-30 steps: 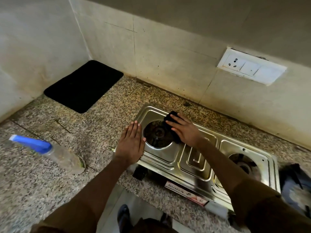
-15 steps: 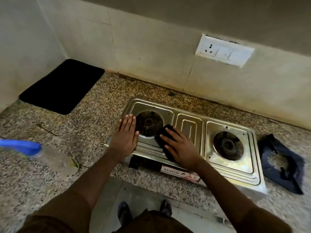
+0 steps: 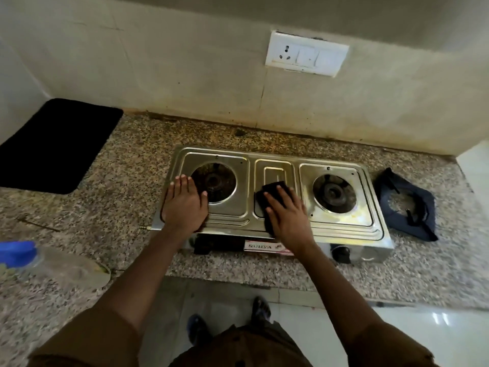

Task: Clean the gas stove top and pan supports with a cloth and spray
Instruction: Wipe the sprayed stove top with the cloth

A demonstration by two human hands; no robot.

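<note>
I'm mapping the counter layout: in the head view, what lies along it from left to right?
spray bottle → left hand → right hand on the cloth → right burner → pan support

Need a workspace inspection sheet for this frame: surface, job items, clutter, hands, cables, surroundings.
Surface: speckled granite countertop, stains along the back edge.
Job's things: two-burner stainless steel gas stove, pan supports off; dark cloth on its centre panel; dark square pan support on the counter to the right of the stove; clear spray bottle with blue head lying on its side at the left.
Clutter: black rectangular mat at back left.
Hands: left hand flat on the stove's left edge; right hand pressing the cloth.
Cables: nothing seen.
Surroundings: white wall switch socket plate; tiled wall, floor below.
</note>
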